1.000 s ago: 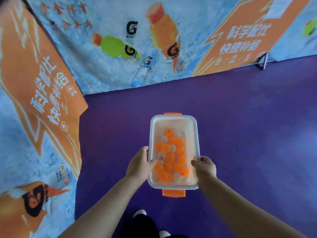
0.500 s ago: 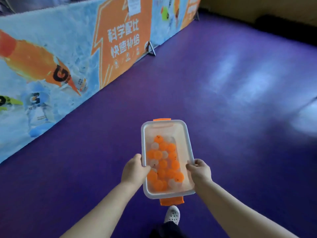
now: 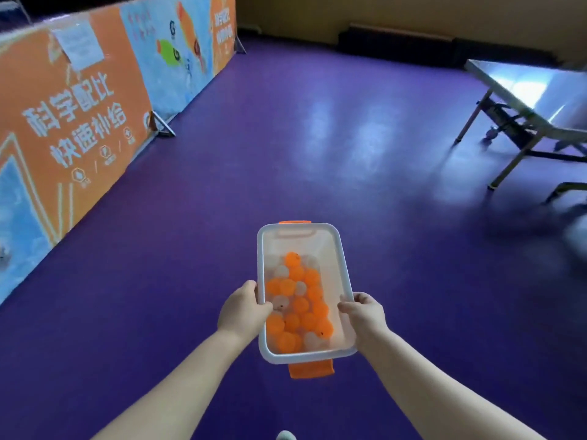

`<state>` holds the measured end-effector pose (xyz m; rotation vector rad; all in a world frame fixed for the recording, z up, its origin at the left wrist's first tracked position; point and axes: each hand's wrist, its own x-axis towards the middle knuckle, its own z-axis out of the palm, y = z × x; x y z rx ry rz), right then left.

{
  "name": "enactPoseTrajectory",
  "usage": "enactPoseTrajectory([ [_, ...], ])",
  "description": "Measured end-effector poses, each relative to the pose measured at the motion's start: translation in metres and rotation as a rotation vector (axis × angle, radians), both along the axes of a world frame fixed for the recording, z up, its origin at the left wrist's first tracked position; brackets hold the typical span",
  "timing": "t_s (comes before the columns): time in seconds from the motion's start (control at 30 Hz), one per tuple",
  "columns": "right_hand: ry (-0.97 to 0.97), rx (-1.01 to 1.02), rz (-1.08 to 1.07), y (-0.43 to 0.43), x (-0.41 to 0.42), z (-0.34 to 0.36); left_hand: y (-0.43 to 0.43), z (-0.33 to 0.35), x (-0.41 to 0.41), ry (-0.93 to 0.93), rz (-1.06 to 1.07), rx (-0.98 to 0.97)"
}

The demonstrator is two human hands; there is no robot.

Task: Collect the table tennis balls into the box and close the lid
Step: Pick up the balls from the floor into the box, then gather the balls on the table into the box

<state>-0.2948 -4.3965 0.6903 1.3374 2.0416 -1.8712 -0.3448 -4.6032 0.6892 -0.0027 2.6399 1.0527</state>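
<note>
Box of balls carried over the purple floor

Left hand (image 3: 243, 308) and right hand (image 3: 365, 312) grip the long sides of the open box (image 3: 344, 268); orange and white balls (image 3: 298, 308) fill its near half.

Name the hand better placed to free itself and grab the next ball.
Neither clearly. The left hand and right hand both grip the box rims, and no loose ball is visible.
</note>
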Motion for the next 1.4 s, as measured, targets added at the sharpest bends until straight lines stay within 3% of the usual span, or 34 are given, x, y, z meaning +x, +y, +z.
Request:
enactPoseTrajectory([
  [0.57,0.057,0.185,-0.243,0.114,-0.211,-0.002,0.149,0.003,-0.291,0.025,-0.367,0.093],
  [0.93,-0.002,0.324,-0.517,0.174,-0.340,0.023,0.271,0.030,-0.475,0.020,-0.646,0.159],
  [1.4,0.030,0.347,-0.613,0.408,-0.449,0.021,0.525,0.025,-0.602,0.007,-0.777,0.232],
])
